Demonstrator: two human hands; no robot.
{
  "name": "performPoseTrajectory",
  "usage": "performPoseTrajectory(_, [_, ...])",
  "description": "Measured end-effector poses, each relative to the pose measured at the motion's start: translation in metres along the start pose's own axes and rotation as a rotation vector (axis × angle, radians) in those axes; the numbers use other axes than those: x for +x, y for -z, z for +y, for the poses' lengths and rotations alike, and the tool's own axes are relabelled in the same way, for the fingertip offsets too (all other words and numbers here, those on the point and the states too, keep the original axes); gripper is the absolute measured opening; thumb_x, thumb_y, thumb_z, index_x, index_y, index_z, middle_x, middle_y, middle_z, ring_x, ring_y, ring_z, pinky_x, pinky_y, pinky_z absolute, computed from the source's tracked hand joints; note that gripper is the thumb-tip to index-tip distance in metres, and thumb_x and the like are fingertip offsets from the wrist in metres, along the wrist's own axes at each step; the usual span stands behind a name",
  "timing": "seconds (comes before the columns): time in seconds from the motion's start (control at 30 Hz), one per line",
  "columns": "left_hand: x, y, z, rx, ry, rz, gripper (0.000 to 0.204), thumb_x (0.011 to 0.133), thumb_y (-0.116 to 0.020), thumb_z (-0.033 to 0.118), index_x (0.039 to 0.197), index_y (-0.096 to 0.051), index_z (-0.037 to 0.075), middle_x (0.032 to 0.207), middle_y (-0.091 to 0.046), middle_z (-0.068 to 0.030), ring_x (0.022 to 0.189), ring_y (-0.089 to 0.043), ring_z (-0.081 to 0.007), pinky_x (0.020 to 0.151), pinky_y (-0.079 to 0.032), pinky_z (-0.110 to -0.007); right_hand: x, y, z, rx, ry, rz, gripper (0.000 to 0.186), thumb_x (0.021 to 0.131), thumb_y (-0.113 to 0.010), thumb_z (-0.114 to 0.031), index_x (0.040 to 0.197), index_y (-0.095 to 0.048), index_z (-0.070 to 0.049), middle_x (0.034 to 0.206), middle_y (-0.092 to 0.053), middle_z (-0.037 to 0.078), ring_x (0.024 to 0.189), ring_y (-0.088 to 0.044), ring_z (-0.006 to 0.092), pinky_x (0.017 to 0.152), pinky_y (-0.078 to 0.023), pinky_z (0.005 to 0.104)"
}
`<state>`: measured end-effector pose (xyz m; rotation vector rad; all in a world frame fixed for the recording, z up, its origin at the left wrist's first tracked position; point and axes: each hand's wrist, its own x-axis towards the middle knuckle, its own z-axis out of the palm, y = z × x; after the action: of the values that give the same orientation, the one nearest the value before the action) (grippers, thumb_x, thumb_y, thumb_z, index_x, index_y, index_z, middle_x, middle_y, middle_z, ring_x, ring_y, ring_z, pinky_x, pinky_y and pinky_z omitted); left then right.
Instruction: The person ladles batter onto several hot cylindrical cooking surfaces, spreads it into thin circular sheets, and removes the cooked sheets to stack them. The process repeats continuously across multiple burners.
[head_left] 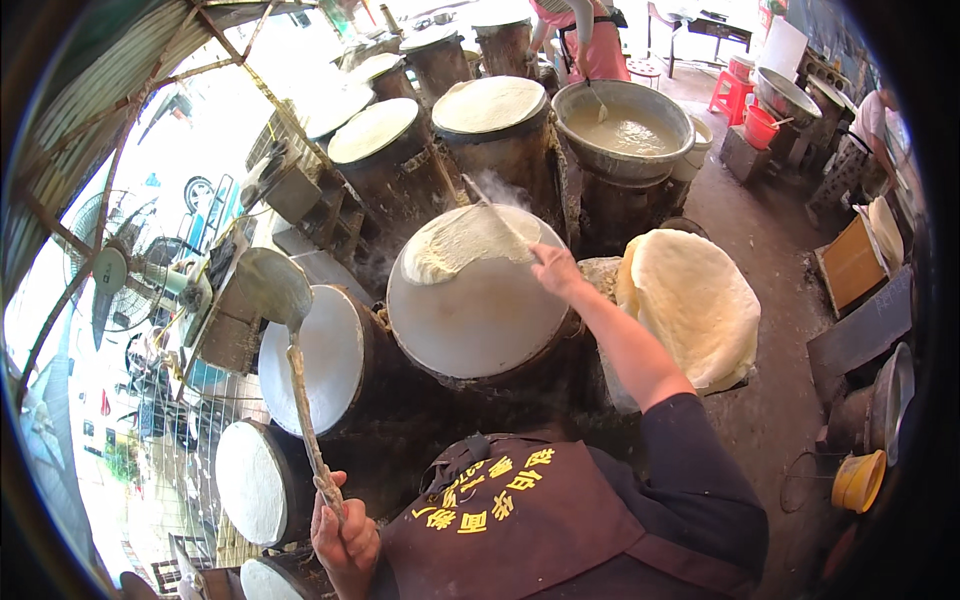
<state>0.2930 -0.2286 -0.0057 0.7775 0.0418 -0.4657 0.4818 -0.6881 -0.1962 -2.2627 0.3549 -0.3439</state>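
My left hand (347, 537) is closed around the handle of a long metal ladle (276, 286), which is raised upright with its bowl above a griddle to the left. My right hand (557, 271) grips one end of a thin flat spreader (497, 215) and reaches across the round griddle (480, 325) in the middle. Pale batter (445, 245) covers the far part of this griddle, under and beside the spreader. The near part of its surface is bare grey. To the right lies a stack of thin round pancakes (695, 310), close to my right forearm.
Several round griddles stand around, some coated with batter, such as the far one (489, 104). A large metal basin (625, 128) holds thin batter. At its far side, a person in pink (597, 55) holds a utensil. A fan (112, 270) stands left; a yellow bucket (858, 482) is at right.
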Motion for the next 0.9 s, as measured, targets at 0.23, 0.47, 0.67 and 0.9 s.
performPoseTrajectory(0.23, [-0.009,-0.002,-0.002,0.037,-0.017,0.073,0.050,0.101,-0.043,0.028,0.143,-0.025,0.009,0.061,-0.030,0.0014,0.040,-0.026,-0.0034,0.029,-0.023,-0.018,-0.034,-0.029,-0.025,0.042,0.232,-0.375,0.043,0.078,-0.057,-0.006,0.121,-0.059,-0.014,0.103,-0.067,0.017,0.095,-0.065,0.0306,0.086,-0.052,0.0367])
performPoseTrajectory(0.47, [-0.010,-0.008,-0.005,-0.017,-0.035,0.065,0.050,0.101,-0.043,0.029,0.143,-0.025,0.009,0.061,-0.030,0.0015,0.040,-0.026,-0.0037,0.029,-0.023,-0.018,0.025,-0.016,0.000,0.075,0.021,-0.194,0.047,0.079,-0.055,0.000,0.124,-0.059,-0.011,0.107,-0.068,0.010,0.093,-0.062,0.0129,0.089,-0.049,0.0281])
performPoseTrajectory(0.67, [-0.021,-0.001,-0.013,-0.009,-0.047,0.015,0.049,0.101,-0.043,0.028,0.143,-0.025,0.009,0.063,-0.032,0.0006,0.040,-0.028,-0.0046,0.029,-0.025,-0.019,-0.009,-0.020,-0.007,0.207,0.299,-0.504,0.050,0.076,-0.054,0.001,0.123,-0.060,-0.014,0.110,-0.067,0.014,0.101,-0.064,0.0251,0.087,-0.050,0.0311])
performPoseTrajectory(0.9, [-0.010,-0.025,-0.018,-0.101,-0.022,0.074,0.048,0.099,-0.048,0.028,0.137,-0.033,0.003,0.060,-0.033,0.0009,0.041,-0.028,-0.0045,0.030,-0.028,-0.019,0.054,-0.024,0.020,-0.023,0.256,-0.133,0.045,0.073,-0.057,0.002,0.117,-0.063,-0.010,0.094,-0.068,0.016,0.084,-0.066,0.0265,0.078,-0.051,0.0322])
